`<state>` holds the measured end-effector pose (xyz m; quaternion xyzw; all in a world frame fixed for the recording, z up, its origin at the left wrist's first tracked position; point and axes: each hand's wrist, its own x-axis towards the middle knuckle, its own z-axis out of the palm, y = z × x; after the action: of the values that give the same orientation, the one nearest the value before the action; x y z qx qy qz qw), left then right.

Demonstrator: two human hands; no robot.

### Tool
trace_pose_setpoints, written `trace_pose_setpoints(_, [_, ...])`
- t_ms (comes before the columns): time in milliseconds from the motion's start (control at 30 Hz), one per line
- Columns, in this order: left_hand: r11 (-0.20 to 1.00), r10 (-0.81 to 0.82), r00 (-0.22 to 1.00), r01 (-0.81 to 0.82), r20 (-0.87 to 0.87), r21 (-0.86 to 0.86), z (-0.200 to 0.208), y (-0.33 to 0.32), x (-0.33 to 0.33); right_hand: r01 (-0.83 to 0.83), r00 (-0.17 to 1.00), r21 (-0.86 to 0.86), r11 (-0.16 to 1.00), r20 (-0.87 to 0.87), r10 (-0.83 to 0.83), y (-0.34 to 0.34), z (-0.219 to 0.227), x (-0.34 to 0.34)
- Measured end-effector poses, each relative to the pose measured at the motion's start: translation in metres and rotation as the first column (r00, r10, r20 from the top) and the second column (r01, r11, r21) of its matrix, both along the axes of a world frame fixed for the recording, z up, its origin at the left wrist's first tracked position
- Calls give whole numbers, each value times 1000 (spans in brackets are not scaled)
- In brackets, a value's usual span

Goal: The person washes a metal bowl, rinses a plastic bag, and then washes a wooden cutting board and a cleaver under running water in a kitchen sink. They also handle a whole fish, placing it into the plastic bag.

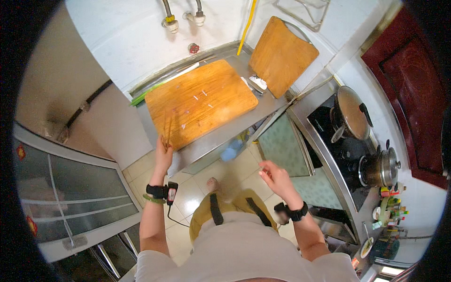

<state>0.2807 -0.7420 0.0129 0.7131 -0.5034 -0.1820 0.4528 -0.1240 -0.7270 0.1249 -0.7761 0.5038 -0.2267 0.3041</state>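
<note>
My left hand [164, 155] is at the near left corner of a wooden cutting board [188, 103]. Its fingers are closed round a pair of chopsticks [168, 123], slightly blurred, which point away over the board. A few small white scraps [204, 93] lie scattered on the wood. Behind the board rests a long green onion [164, 82], its green end to the left. My right hand [278, 179] hangs over the floor, right of my body; its fingers are loosely bent, thumb apart from them, and I see nothing in it.
A second wooden board [282, 56] leans against the wall at the back right. On the right, a lidded pan [352, 113] and a steel pot [379, 168] stand on the black stove [324, 115]. Below it, a greenish cabinet door [284, 141] stands ajar. Several bottles [394, 192] are farther right.
</note>
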Motion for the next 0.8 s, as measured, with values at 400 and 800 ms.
trace_pose_setpoints(400, [994, 111, 993, -111, 47, -4, 30, -84, 18, 43, 991, -146, 988, -117, -60, -278, -74, 45])
trace_pose_setpoints(800, [788, 589, 746, -443, -311, 428, -6, -75, 39, 119, 990, 209, 971, 49, -132, -365, -116, 70])
